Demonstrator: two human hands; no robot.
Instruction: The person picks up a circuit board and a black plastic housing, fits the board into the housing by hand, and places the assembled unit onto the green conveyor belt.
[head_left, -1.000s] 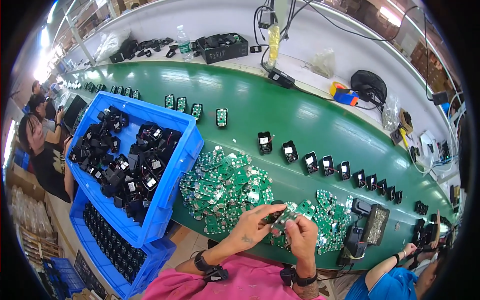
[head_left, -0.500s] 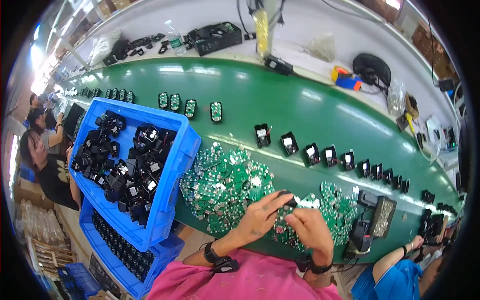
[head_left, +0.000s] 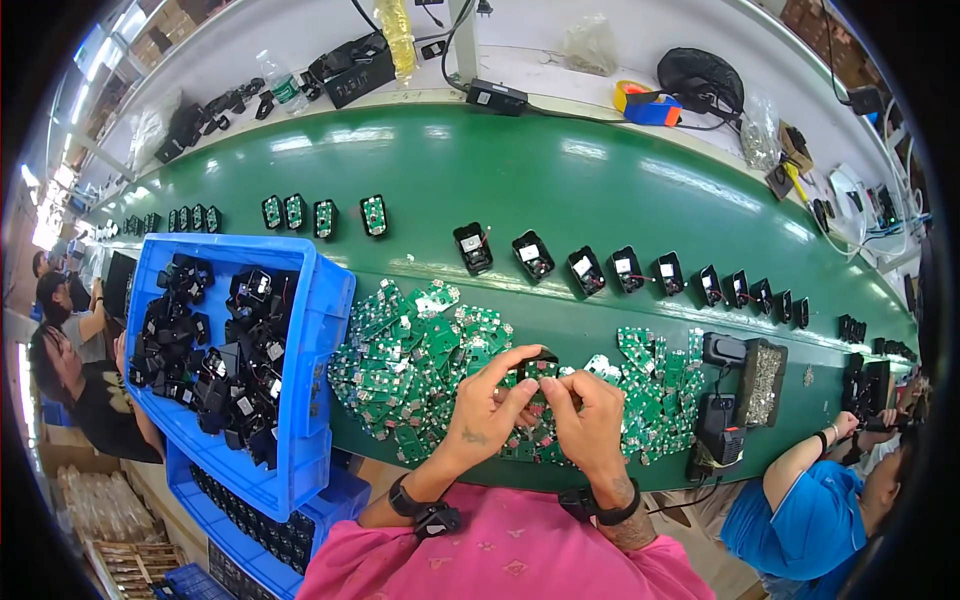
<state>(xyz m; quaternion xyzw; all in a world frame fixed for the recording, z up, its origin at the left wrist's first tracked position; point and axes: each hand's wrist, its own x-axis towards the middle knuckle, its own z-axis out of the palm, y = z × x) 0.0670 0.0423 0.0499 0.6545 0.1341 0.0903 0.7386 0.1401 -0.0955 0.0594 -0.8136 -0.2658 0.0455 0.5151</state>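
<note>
Between my hands is a small black plastic case point(head_left: 541, 357) with a green circuit board point(head_left: 540, 370) at its open top. My left hand point(head_left: 490, 408) grips the case from the left, its forefinger along the far side and thumb at the near side. With fingers bent, my right hand point(head_left: 588, 412) holds its thumb and fingertips at the board's right edge. Whether the board sits fully inside is partly hidden by my fingers. Beneath and around both hands lies a loose heap of green circuit boards point(head_left: 420, 345); more boards point(head_left: 660, 390) lie right of my right hand.
A blue crate point(head_left: 322, 350) of black cases stands left, above another blue crate point(head_left: 235, 500). Black cases point(head_left: 588, 272) line the green bench point(head_left: 430, 170), several with boards point(head_left: 374, 216). Right are a black power tool point(head_left: 720, 425) and a tray of small parts point(head_left: 762, 385). Co-workers sit both sides.
My hands have drawn together and turned the case so its board faces up toward me. The whole view has shifted, the bench items appearing further left.
</note>
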